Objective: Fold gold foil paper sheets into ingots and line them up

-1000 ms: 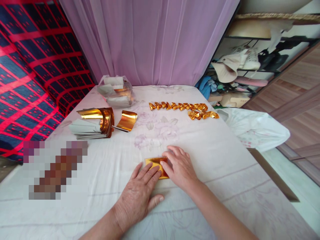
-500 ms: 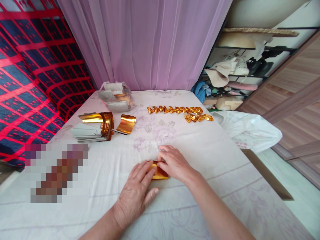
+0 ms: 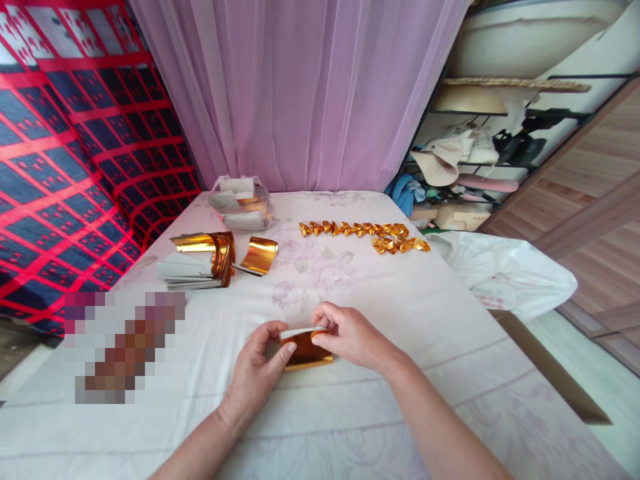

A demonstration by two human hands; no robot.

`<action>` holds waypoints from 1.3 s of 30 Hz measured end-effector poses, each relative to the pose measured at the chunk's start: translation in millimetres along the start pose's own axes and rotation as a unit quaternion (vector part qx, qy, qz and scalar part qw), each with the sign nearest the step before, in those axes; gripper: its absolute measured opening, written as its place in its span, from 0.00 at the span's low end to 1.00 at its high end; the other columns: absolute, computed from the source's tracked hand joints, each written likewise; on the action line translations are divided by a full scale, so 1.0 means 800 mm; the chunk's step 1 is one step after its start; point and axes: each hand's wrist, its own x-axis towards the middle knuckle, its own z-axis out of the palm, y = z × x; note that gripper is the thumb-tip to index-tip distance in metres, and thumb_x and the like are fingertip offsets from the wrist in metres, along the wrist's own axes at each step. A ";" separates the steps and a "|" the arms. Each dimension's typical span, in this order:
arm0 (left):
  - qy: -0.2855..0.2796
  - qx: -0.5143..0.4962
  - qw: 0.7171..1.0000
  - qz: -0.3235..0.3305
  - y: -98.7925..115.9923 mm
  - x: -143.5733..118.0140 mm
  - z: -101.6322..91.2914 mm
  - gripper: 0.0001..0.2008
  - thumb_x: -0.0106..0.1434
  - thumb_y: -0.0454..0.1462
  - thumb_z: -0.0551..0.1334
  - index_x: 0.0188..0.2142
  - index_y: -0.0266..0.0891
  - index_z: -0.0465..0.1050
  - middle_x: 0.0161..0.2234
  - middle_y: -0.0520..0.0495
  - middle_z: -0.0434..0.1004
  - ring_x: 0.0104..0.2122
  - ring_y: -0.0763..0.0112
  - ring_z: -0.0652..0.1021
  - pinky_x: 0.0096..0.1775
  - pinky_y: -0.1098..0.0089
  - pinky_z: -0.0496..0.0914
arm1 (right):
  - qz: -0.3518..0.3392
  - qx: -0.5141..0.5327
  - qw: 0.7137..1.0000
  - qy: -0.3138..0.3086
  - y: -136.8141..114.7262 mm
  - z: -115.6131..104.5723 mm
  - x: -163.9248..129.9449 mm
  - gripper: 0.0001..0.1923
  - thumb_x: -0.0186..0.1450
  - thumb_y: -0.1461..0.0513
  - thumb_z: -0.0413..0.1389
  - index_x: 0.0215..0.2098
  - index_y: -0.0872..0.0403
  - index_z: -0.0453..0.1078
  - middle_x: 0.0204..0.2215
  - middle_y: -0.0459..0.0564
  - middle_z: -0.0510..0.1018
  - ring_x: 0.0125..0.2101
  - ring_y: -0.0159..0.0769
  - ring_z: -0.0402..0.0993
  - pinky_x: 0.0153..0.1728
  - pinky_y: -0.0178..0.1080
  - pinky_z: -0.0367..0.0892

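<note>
Near the table's middle, a partly folded sheet of gold foil paper [image 3: 306, 352] stands between my two hands, with its pale edge showing along the top. My left hand [image 3: 260, 357] pinches its left end, thumb on the near face and fingers behind. At the upper right corner, my right hand [image 3: 350, 335] grips the paper between thumb and curled fingers. Farther off to the left lie a stack of gold foil paper [image 3: 200, 261] and one loose curved gold sheet [image 3: 263, 256]. A row of folded gold foil pieces [image 3: 345, 229] lies at the far right.
A clear plastic bag [image 3: 240, 203] of papers stands at the back left of the cloth-covered table [image 3: 425, 400]. A blurred-out patch [image 3: 127, 347] covers something at left. Beyond the right edge are a white plastic bag [image 3: 520, 270] and a shelf with shoes and a cap [image 3: 437, 157].
Both hands have gone from pressing the gold foil paper flat to gripping its ends. Its upper edge is now raised, showing the pale side. The view has shifted slightly.
</note>
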 end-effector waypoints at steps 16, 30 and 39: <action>-0.010 -0.073 0.997 -0.025 0.006 0.000 0.001 0.10 0.61 0.44 0.61 0.31 0.40 0.72 0.27 0.52 0.72 0.28 0.72 0.73 0.33 0.73 0.69 | 0.034 0.017 0.999 -0.034 0.012 -0.009 0.000 0.02 0.58 0.64 0.56 0.28 0.53 0.71 0.23 0.40 0.74 0.25 0.28 0.69 0.26 0.29 0.61; -0.002 -0.064 0.998 -0.017 0.006 0.002 0.001 0.10 0.61 0.43 0.61 0.29 0.40 0.73 0.26 0.52 0.73 0.28 0.72 0.72 0.32 0.74 0.68 | 0.055 0.026 0.996 -0.065 0.018 -0.013 0.003 0.05 0.57 0.61 0.57 0.29 0.54 0.74 0.23 0.42 0.75 0.25 0.28 0.69 0.27 0.30 0.61; -0.013 -0.023 0.999 -0.027 0.000 0.008 0.000 0.11 0.62 0.44 0.59 0.29 0.40 0.73 0.23 0.53 0.73 0.24 0.73 0.71 0.28 0.74 0.65 | 0.036 0.017 0.997 -0.073 0.028 -0.012 0.005 0.09 0.60 0.61 0.54 0.30 0.55 0.76 0.24 0.42 0.76 0.25 0.28 0.68 0.27 0.29 0.60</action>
